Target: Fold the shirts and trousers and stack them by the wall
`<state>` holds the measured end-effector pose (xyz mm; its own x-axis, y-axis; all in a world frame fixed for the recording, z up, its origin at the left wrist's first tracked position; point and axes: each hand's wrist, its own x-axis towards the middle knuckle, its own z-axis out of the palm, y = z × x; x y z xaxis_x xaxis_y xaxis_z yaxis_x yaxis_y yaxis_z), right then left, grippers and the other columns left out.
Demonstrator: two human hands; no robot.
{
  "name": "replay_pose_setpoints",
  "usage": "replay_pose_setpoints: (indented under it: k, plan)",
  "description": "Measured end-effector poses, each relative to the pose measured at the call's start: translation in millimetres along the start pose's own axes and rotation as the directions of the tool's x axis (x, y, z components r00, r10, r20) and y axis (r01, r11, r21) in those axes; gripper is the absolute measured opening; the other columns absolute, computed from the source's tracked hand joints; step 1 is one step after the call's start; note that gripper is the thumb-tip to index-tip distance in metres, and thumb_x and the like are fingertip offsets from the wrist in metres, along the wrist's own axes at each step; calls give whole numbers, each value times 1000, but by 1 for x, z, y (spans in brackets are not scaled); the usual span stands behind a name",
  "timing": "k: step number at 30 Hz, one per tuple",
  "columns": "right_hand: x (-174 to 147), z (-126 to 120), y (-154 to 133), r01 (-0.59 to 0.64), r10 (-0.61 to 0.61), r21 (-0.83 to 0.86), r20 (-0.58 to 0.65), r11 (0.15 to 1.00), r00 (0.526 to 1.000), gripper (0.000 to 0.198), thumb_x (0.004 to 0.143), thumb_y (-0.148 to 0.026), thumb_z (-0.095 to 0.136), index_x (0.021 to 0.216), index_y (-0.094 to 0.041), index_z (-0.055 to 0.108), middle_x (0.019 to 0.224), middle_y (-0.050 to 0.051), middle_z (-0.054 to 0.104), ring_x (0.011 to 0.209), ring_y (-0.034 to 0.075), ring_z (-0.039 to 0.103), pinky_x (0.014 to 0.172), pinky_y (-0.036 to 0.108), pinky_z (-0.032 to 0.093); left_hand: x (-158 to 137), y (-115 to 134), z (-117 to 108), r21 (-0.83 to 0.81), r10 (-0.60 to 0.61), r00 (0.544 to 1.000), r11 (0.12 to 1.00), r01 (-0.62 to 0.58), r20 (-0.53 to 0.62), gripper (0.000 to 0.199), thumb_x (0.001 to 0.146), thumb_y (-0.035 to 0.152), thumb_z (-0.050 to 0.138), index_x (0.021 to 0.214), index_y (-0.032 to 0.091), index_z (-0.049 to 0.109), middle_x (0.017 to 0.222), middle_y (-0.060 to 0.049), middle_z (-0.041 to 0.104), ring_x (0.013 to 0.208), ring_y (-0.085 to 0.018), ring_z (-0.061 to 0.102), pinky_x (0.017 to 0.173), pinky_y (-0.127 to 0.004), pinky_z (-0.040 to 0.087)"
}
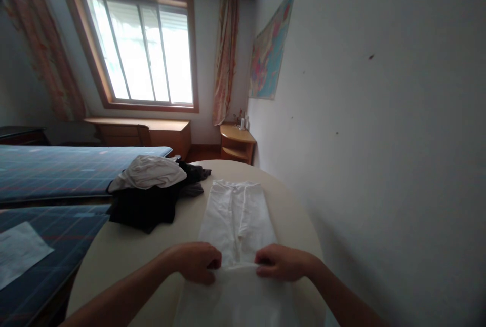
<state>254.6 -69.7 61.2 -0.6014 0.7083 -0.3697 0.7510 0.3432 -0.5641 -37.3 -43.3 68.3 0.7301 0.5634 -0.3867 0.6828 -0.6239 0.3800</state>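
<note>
A white garment that looks like a pair of trousers [243, 210] lies lengthwise on the round cream table [299, 210], its waistband-like edge at the far end. My left hand [195, 262] pinches the cloth at a raised crosswise edge, left of the middle. On the right side of that same edge, my right hand [283, 262] grips the fabric between thumb and fingers. The part nearest me is blurred and runs out of the bottom of the view. Small creases run down the centre of the garment.
A heap of dark clothes [146, 210] with a white-grey cloth [152, 172] on top sits at the table's left edge. Plaid mattresses [76, 170] stand to the left, one bearing a pale sheet [23, 251]. A white wall [379, 165] rises on the right.
</note>
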Motion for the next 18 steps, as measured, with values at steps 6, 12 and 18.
replay_pose_setpoints:
  k: [6, 12, 18]
  plan:
    - [1, -51, 11, 54, -52, 101, -25, 993, 998, 32, 89, -44, 57, 105, -19, 69, 80, -2, 62, 67, 11, 49, 59, 20, 37, 0, 0, -58, -6, 31, 992, 999, -32, -123, 34, 78, 30, 60, 111, 23, 62, 100, -4, 69, 83, -21, 62, 72, -28, 46]
    - [26, -119, 20, -12, -23, -79, -425, 997, 905, 36, 92, -46, 53, 103, -17, 71, 85, 4, 68, 76, 17, 59, 70, 26, 44, 37, -17, -123, 81, -27, 866, 994, 78, -499, 30, 90, 31, 53, 117, 24, 61, 99, -4, 69, 92, -23, 64, 85, -31, 45]
    - [80, -106, 40, -259, -3, -260, -711, 930, 703, 41, 93, -27, 52, 134, -19, 56, 132, 11, 62, 125, 23, 51, 109, 39, 33, 91, -37, -88, 92, -143, 758, 961, 259, -636, 56, 85, 21, 58, 139, 15, 46, 141, -19, 53, 134, -34, 44, 112, -47, 29]
